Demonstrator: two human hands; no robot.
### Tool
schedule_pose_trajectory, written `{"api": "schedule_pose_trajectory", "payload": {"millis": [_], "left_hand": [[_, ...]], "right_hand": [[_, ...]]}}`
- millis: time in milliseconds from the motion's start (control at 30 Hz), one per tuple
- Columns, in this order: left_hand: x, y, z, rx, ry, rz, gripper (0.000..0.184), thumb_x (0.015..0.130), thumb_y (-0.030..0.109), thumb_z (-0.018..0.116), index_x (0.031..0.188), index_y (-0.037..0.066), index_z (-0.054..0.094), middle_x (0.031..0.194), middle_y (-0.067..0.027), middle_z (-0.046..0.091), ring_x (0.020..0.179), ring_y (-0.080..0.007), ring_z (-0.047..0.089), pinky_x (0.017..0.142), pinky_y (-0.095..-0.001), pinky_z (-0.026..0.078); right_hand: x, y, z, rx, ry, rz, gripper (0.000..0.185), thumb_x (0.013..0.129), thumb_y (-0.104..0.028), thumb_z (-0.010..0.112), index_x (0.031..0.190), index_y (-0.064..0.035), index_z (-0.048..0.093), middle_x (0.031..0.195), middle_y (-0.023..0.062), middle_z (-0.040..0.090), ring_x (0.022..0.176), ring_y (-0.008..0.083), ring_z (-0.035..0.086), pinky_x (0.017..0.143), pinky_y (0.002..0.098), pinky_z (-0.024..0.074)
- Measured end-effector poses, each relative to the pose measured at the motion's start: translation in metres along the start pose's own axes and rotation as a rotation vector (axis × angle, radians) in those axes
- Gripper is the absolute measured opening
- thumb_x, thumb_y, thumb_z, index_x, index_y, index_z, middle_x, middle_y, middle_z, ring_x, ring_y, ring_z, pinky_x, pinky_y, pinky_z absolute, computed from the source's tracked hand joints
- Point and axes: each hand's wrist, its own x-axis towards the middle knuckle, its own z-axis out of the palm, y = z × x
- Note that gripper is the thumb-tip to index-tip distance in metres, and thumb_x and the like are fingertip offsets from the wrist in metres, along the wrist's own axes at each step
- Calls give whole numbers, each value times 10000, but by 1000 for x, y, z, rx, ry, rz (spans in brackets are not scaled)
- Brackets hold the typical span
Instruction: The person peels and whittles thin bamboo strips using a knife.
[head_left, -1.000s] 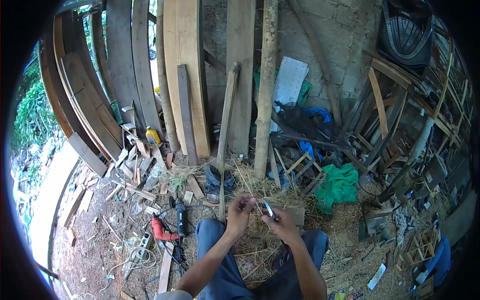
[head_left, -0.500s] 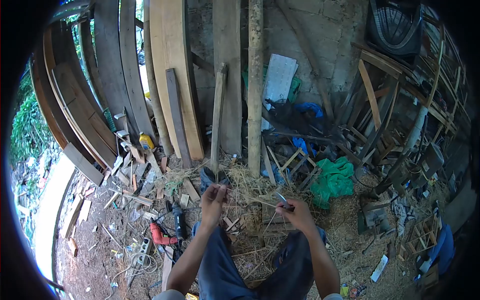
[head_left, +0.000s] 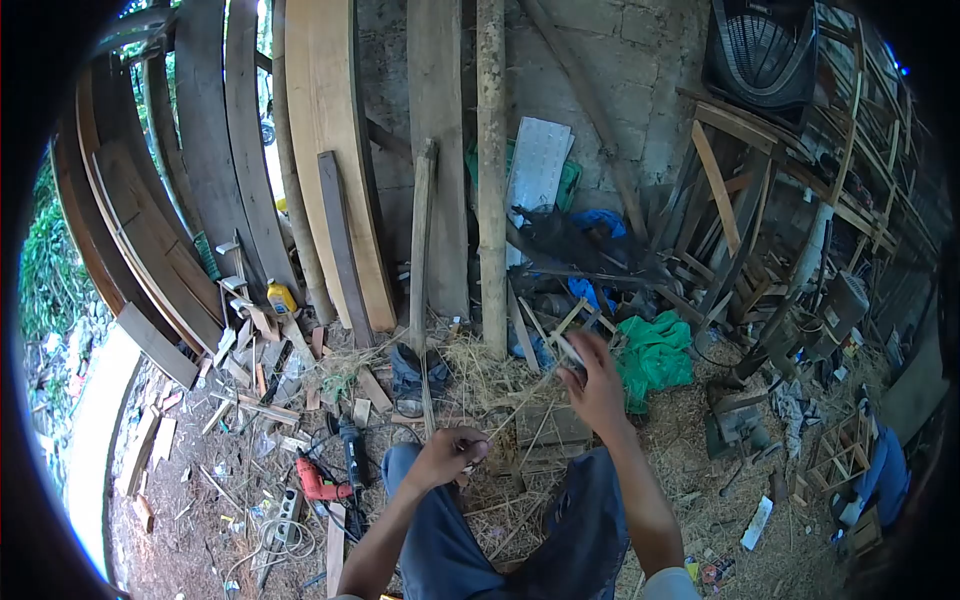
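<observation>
My left hand (head_left: 450, 457) is closed above my left knee, its fingers curled round thin pale strips (head_left: 428, 395) that look like split bamboo or cane. They run up and away in front of it. Higher and to the right, my right hand (head_left: 597, 388) grips a small knife (head_left: 571, 348); its grey blade shows beyond the fingers and its handle is hidden. A thin strand (head_left: 522, 408) stretches between the two hands. Below it lies a wooden block (head_left: 552, 425) among loose shavings (head_left: 480, 362). A dark cloth or bag (head_left: 415, 372) rests beyond my left hand.
A red power drill (head_left: 320, 480), a dark power tool (head_left: 354, 450) and a power strip (head_left: 287, 518) lie on the littered ground to the left. Long boards (head_left: 325, 150) and a pole (head_left: 491, 180) stand ahead. Green plastic (head_left: 650, 360) is heaped beyond my right hand.
My left hand has moved down and slightly right, towards my knees. My right hand has risen with the knife, so the hands are farther apart. The view has shifted slightly.
</observation>
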Motion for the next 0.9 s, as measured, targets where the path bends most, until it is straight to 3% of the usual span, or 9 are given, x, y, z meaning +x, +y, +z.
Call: {"api": "schedule_pose_trajectory", "payload": {"millis": [67,167,233,267,333,433,600,700,900], "left_hand": [[4,-10,8,-48,61,8,175,892,129,598,1000,-1,645,726,-52,629,525,-92,557,522,-261,477],[13,-20,19,-158,158,43,177,898,129,593,1000,-7,638,722,-47,629,566,-89,565,539,-252,464],[20,-17,25,-214,185,73,174,899,126,591,1000,-8,636,719,-43,628,582,-87,564,547,-248,456],[22,-13,27,-200,196,59,169,895,120,594,992,-12,635,719,-45,630,601,-87,565,554,-246,449],[24,0,29,-178,201,42,164,892,115,596,984,-15,634,718,-48,632,620,-87,565,561,-245,441],[23,10,30,-35,136,-27,142,897,69,595,994,-31,621,792,-58,628,693,-105,590,632,-246,475],[14,20,30,123,99,112,141,895,74,598,988,-28,626,820,-60,630,712,-108,592,633,-254,469],[7,23,37,185,156,172,92,868,58,603,942,6,622,727,-75,634,654,-145,602,595,-284,463],[12,6,48,-102,24,-36,96,912,77,562,936,-3,610,748,-58,627,656,-111,586,602,-265,463]], "right_hand": [[0,3,7,17,160,-68,304,888,-105,594,1177,-15,565,1061,170,589,871,301,611,671,377,487],[-17,26,28,-55,299,-224,316,950,-148,511,1239,-22,536,896,127,611,758,249,618,603,327,479],[-33,20,40,544,-216,285,331,983,-185,453,1267,-29,522,749,47,586,618,138,563,541,264,434],[-40,18,46,547,-210,283,331,983,-185,453,1267,-29,522,749,47,586,618,138,563,541,264,434],[-50,10,58,938,-396,506,306,983,-203,466,1220,-36,564,660,-4,544,529,56,451,491,225,366],[-53,4,63,942,-520,595,270,978,-198,477,1151,-33,602,664,-8,536,507,49,403,455,214,310],[-47,24,55,1001,-582,672,275,973,-215,493,1085,8,610,638,-25,483,486,40,355,440,211,288],[-46,36,47,1075,-604,728,287,967,-226,505,1060,24,608,627,-34,453,476,38,332,436,211,286],[-46,30,35,1012,-602,700,246,957,-221,521,990,7,606,629,-25,500,475,34,365,436,208,303]]}}
